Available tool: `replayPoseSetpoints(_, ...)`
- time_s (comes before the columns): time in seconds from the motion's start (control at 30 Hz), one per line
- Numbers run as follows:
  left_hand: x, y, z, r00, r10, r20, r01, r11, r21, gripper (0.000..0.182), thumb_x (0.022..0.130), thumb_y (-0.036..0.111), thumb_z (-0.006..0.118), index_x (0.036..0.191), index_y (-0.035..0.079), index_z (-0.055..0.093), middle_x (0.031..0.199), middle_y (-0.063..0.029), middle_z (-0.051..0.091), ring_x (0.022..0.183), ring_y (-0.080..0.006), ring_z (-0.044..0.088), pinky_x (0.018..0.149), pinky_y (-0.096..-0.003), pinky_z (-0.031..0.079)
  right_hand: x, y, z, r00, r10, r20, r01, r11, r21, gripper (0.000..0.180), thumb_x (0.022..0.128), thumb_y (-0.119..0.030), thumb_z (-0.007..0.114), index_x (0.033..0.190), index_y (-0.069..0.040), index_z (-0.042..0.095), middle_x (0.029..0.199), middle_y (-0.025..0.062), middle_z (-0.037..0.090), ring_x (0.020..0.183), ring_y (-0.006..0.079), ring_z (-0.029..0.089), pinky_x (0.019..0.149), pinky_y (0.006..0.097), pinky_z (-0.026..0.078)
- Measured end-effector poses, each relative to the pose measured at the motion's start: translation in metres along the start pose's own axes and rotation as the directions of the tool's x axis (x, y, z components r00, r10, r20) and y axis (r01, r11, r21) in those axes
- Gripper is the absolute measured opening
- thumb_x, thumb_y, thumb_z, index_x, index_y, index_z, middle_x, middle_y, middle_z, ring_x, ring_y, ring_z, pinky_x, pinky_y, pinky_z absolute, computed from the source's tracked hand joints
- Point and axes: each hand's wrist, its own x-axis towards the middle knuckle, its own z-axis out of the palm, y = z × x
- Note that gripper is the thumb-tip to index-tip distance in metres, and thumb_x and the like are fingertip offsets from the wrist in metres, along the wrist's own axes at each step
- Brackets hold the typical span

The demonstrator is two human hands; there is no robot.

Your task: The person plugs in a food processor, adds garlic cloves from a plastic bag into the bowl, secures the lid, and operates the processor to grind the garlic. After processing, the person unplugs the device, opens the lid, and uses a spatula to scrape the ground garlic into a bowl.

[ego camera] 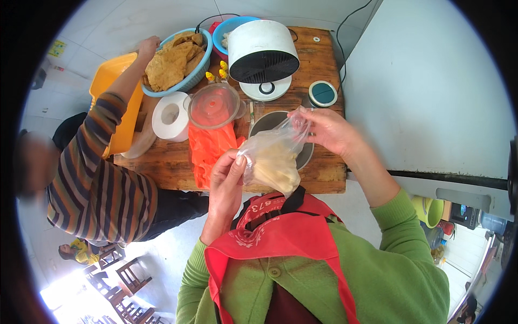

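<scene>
A clear plastic bag (275, 162) with pale yellowish food inside hangs between my two hands. My left hand (228, 178) pinches the bag's edge on the left with thumb and fingers. On the upper right, my right hand (327, 129) grips the gathered plastic near the bag's mouth. Below the bag is a round metal pot or bowl (306, 156), partly hidden by the bag and my hands. Just left of it, a red plastic bag (206, 150) lies on the wooden table (323, 178), with a clear-lidded container (213, 106) above it.
A person in a striped sweater (105, 202) reaches toward a blue basket (194, 79) of fried golden sheets. Also on the table are a yellow crate (121, 133), a paper roll (160, 125), a white fan (261, 38) and a green-lidded canister (322, 95). A white panel (425, 93) stands right.
</scene>
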Motion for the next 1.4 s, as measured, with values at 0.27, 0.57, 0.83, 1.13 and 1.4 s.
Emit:
replayPoseSetpoints(0.27, 0.023, 0.007, 0.035, 0.993, -0.115, 0.016, 0.116, 0.976, -0.186, 0.01, 0.098, 0.018, 0.054, 0.097, 0.009, 0.059, 0.088, 0.0032, 0.06, 0.076, -0.0036, 0.053, 0.066, -0.02, 0.042, -0.008, 0.019, -0.009, 0.996, -0.092, -0.013, 0.076, 0.878, -0.473, 0.051, 0.095, -0.036, 0.055, 0.128, 0.002, 0.051, 0.115, 0.011, 0.061, 0.107, 0.0179, 0.057, 0.091, 0.0334, 0.047)
replayPoseSetpoints(0.57, 0.034, 0.013, 0.052, 0.988, -0.154, 0.006, 0.151, 0.959, -0.24, 0.009, 0.097, 0.017, 0.054, 0.097, 0.009, 0.058, 0.09, 0.0021, 0.062, 0.079, -0.0041, 0.056, 0.07, -0.0208, 0.046, -0.072, 0.053, 0.041, 0.848, -0.518, 0.106, 0.24, 0.198, -0.951, 0.056, 0.079, -0.031, 0.073, 0.121, -0.003, 0.048, 0.109, 0.0178, 0.057, 0.093, 0.0351, 0.061, 0.077, 0.0414, 0.049)
replayPoseSetpoints(0.83, 0.039, 0.025, 0.056, 0.98, -0.121, 0.158, 0.156, 0.959, -0.235, 0.009, 0.096, 0.017, 0.056, 0.095, 0.008, 0.059, 0.089, 0.0024, 0.062, 0.075, -0.0037, 0.056, 0.068, -0.0194, 0.046, -0.077, 0.063, 0.041, 0.806, -0.588, 0.066, 0.271, 0.268, -0.924, 0.034, 0.082, -0.023, 0.069, 0.106, -0.004, 0.053, 0.101, 0.0131, 0.057, 0.086, 0.0366, 0.059, 0.071, 0.0444, 0.048)
replayPoseSetpoints(1.13, 0.062, 0.026, 0.047, 0.966, -0.236, 0.104, 0.258, 0.893, -0.369, 0.011, 0.095, 0.015, 0.057, 0.096, 0.004, 0.059, 0.081, 0.0016, 0.06, 0.066, -0.0036, 0.052, 0.06, -0.0171, 0.046, -0.08, 0.06, 0.036, 0.607, -0.781, 0.149, 0.369, 0.11, -0.923, 0.01, 0.084, -0.012, 0.067, 0.091, -0.005, 0.067, 0.094, 0.0073, 0.063, 0.071, 0.0248, 0.063, 0.06, 0.0337, 0.05)
replayPoseSetpoints(1.4, 0.088, 0.029, 0.022, 0.956, -0.274, 0.107, 0.293, 0.861, -0.414, 0.012, 0.093, 0.013, 0.059, 0.097, 0.002, 0.06, 0.087, -0.0028, 0.061, 0.079, -0.0096, 0.06, 0.071, -0.0207, 0.054, -0.068, 0.029, 0.047, 0.523, -0.829, 0.198, 0.365, 0.008, -0.931, 0.012, 0.085, -0.013, 0.066, 0.094, -0.005, 0.068, 0.092, 0.0047, 0.064, 0.066, 0.0244, 0.062, 0.055, 0.0321, 0.048)
